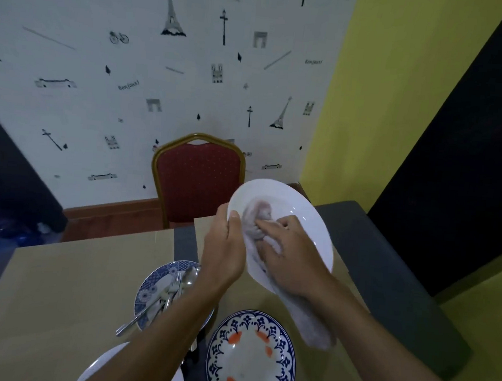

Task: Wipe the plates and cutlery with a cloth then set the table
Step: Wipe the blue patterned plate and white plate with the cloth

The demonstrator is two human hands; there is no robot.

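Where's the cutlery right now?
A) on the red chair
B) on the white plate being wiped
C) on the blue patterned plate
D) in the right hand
C: the cutlery lies piled on the blue patterned plate, while the left hand holds the white plate and the right hand presses the cloth into it.

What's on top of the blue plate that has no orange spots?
A pile of cutlery, forks and spoons, lies on the blue plate. The left forearm covers the plate's right side, so anything lying under it is hidden.
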